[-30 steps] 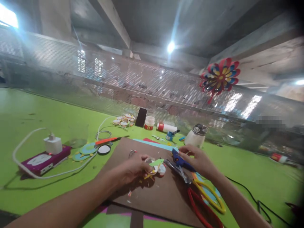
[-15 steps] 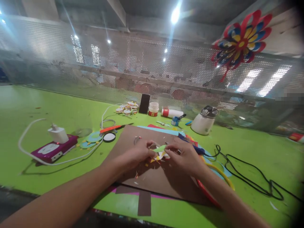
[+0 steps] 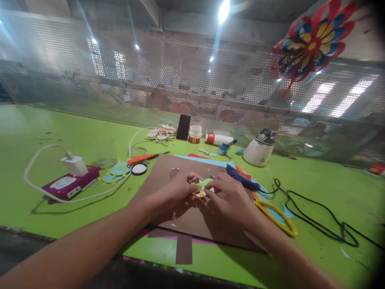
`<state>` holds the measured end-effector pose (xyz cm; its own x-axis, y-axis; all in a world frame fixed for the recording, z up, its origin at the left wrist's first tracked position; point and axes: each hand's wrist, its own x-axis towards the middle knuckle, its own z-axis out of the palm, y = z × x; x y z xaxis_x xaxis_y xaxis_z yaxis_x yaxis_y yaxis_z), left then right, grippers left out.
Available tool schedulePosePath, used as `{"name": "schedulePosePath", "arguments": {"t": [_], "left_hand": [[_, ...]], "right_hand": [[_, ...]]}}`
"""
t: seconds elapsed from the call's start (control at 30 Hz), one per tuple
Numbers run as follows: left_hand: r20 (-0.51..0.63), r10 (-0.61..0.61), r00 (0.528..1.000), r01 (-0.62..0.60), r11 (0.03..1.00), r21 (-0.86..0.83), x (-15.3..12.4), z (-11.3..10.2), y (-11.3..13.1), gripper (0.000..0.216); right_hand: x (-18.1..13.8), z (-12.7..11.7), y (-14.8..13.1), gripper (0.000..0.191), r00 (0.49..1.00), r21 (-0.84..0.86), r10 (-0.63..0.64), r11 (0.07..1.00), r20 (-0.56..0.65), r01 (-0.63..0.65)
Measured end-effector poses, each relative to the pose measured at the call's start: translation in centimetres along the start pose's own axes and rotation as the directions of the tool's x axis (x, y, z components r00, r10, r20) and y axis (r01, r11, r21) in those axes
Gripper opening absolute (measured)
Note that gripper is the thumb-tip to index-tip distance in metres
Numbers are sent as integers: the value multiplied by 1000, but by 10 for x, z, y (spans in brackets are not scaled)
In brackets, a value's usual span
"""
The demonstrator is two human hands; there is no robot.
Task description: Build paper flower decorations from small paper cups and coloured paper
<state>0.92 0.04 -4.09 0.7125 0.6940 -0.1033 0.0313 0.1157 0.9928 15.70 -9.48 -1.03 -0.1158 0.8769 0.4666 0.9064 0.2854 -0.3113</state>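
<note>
Here, near edge: we see a dark strip on the green tabletop, sticking out from under the board's near edge.
Brown board: we find the board by the tabletop's near edge, small scraps strewn over it.
Left hand: our left hand has its grip closed on a small white-and-yellow piece above the middle of the board.
Right hand: our right hand pinches a green strip on that piece, its grip partly hidden by the fingers.
Board's right edge: we see a yellow handle, and behind it a blue glue gun.
Board's left side: we have a purple box, well apart, and an orange knife near the far left corner.
Far edge: we see a phone upright beside a red-labelled jar.
Beyond: we face a perforated screen.
</note>
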Motion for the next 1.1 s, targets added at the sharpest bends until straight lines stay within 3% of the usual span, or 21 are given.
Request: {"name": "schedulePosePath", "arguments": {"t": [0.17,0.3,0.5,0.63,0.77,1.1], "left_hand": [[-108,56,993,-68,991,-111,-7,9,3,25],[-173,74,982,-94,990,-110,-7,12,2,25],[-242,174,955,-154,983,97,-3,13,-3,15],[-317,261,912,-175,945,275,-5,17,0,13],[-306,301,903,-182,915,360,-8,19,3,8],[-265,163,950,-160,987,33,-10,18,6,11]], "right_hand": [[-1,7,-8,21,986,-48,120,992,117,-115],[-2,8,-12,24,974,-53,181,983,135,-175],[-1,12,-14,22,963,-148,241,964,119,-222],[0,17,-11,24,945,-90,303,952,120,-294],[0,21,-7,22,923,28,373,926,91,-376],[2,16,-3,16,887,324,454,830,80,-454]]}}
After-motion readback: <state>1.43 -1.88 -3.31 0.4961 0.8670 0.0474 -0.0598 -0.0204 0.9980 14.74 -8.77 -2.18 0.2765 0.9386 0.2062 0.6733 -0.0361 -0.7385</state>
